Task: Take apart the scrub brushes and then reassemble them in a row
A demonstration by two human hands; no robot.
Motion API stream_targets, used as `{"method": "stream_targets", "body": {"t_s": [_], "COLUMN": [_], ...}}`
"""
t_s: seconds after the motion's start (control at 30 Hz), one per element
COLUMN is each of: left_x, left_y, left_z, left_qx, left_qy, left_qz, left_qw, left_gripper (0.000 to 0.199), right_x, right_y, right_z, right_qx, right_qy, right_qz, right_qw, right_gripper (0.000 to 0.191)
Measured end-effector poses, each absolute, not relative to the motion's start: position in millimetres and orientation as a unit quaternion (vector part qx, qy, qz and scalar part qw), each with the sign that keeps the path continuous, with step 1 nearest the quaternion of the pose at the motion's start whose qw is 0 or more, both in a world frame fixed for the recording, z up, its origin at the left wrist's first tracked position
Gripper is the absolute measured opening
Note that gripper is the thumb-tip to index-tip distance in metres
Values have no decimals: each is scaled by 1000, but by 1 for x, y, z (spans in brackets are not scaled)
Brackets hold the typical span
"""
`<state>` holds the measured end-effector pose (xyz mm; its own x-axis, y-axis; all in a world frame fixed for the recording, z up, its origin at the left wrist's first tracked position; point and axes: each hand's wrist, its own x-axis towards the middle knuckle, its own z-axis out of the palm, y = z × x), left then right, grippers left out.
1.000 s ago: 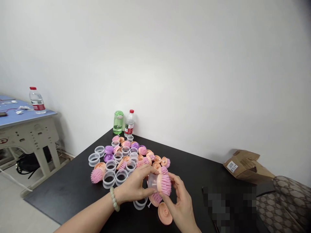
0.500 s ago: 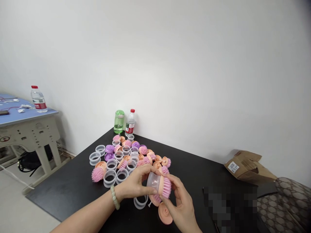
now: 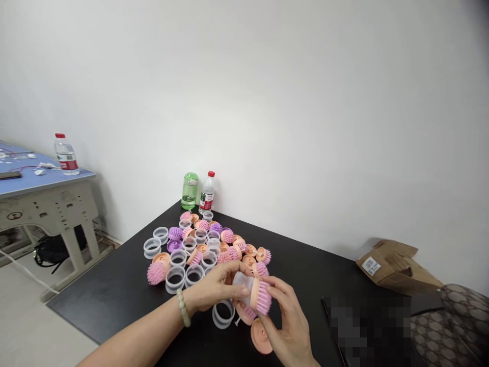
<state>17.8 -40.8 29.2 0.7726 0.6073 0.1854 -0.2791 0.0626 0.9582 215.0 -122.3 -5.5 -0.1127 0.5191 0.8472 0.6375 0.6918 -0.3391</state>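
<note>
Between my hands, above the near part of the table, is a clear plastic ring (image 3: 241, 281) pressed against a peach brush head with pink bristles (image 3: 263, 298). My left hand (image 3: 219, 285), with a pale beaded bracelet at the wrist, grips the ring with thumb and fingers. On the bristle side, my right hand (image 3: 288, 316) has its fingers and thumb around the brush head. Below them lie a peach round cap (image 3: 261, 337), another clear ring (image 3: 223, 315) and a small white plunger-like pin (image 3: 237, 321). A peach piece with pink bristles is partly hidden under my hands.
Several clear rings, peach caps and pink or purple brush heads (image 3: 156, 273) spread over the black table (image 3: 126, 290). A green bottle (image 3: 190, 191) and a red-capped water bottle (image 3: 207, 193) stand at the back. Right are a brown paper bag (image 3: 397, 267) and patterned fabric (image 3: 439, 326).
The view has shifted slightly. Both hands keep hold of the ring and brush head, which have turned a little; the left thumb lies higher on the ring.
</note>
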Motion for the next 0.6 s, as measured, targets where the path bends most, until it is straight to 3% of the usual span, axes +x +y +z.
{"method": "stream_targets", "body": {"t_s": [0.3, 0.5, 0.6], "left_x": [20, 18, 18], "left_y": [-38, -37, -37], "left_z": [26, 28, 27], "left_qx": [636, 699, 692], "left_qy": [83, 114, 133], "left_qz": [340, 342, 328], "left_qw": [688, 617, 630], "left_gripper": [50, 47, 47], "right_x": [213, 212, 213], "right_y": [-122, -124, -124], "right_z": [-4, -3, -1], "right_qx": [-384, -390, -376], "right_qy": [-745, -752, -759], "right_qz": [-68, -86, -86], "right_qw": [542, 525, 524], "right_gripper": [38, 38, 38]}}
